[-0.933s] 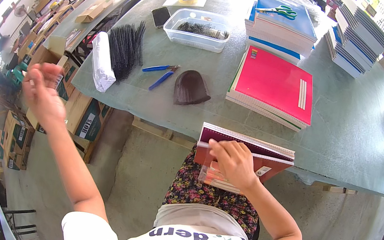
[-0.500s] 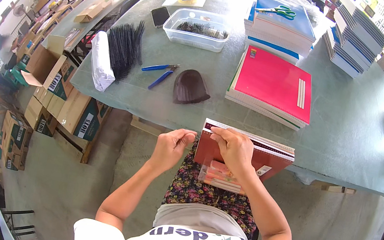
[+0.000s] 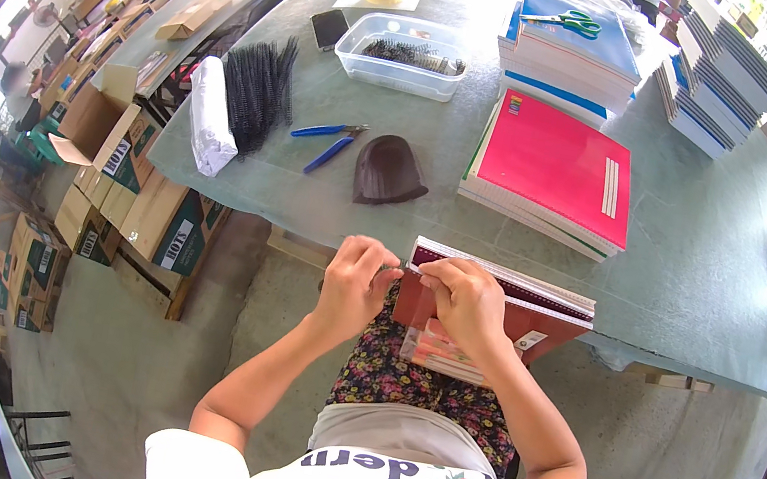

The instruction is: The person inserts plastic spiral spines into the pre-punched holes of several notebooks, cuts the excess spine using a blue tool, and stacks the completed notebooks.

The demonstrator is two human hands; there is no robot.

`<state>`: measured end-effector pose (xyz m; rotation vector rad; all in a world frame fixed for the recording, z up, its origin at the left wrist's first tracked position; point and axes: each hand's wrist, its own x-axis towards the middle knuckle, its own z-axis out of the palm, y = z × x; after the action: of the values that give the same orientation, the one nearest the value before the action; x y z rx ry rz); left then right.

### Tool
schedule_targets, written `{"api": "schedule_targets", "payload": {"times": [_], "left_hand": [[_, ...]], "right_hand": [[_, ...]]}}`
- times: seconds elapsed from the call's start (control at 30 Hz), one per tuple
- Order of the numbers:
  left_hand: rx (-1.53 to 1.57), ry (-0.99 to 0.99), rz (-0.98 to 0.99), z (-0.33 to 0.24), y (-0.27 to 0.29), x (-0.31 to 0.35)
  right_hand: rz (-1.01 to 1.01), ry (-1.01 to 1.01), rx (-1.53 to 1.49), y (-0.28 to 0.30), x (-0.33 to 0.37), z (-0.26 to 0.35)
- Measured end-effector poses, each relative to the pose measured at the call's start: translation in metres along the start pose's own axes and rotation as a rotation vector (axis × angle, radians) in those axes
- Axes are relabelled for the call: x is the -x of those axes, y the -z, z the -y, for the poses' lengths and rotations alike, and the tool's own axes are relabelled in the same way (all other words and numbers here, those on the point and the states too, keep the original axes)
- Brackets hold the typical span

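A stack of brown-red notebooks [image 3: 533, 315] stands on edge at the table's near side, against my lap, a row of punched holes along its upper edge. My right hand [image 3: 465, 299] grips the notebook at its upper left corner, thumb and fingers closed on it. Just left of that corner, my left hand [image 3: 353, 285] is closed in a pinch; a small dark bit shows at its fingertips, too small to name. A clear packet with orange-pink print [image 3: 446, 350] hangs below my right hand, over flowered cloth on my lap.
Beyond lie blue-handled cutters [image 3: 328, 144], a dark brown rounded object [image 3: 390, 173], black spiral coils [image 3: 260, 97], a white wrapped bundle [image 3: 213, 120] and a clear plastic box [image 3: 397, 79] of short coils. Red notebooks [image 3: 558, 167] and green scissors [image 3: 577, 24] on blue notebooks sit right.
My left hand has risen a little and shifted right, closer to the notebook's corner. My right hand keeps its grip there. The view has shifted slightly.
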<state>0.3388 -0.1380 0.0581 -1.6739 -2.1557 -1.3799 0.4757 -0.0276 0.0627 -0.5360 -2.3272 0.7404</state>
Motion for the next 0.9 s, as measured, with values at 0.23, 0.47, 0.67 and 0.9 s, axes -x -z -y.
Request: {"api": "schedule_targets", "payload": {"times": [0.23,0.47,0.67,0.9], "left_hand": [[0.235,0.256,0.549,0.025,0.034,-0.008],[0.130,0.408,0.787,0.029,0.046,-0.032],[-0.142,0.190,0.180,0.074,0.011,-0.089],[-0.112,0.347,0.104,0.055,-0.003,-0.121]], "right_hand": [[0.073,0.016,0.071,-0.005,0.006,0.007],[0.046,-0.075,0.012,-0.009,-0.001,0.007],[0.103,-0.065,0.033,-0.009,-0.006,0.011],[0.135,0.009,-0.110,-0.015,-0.003,0.006]]}}
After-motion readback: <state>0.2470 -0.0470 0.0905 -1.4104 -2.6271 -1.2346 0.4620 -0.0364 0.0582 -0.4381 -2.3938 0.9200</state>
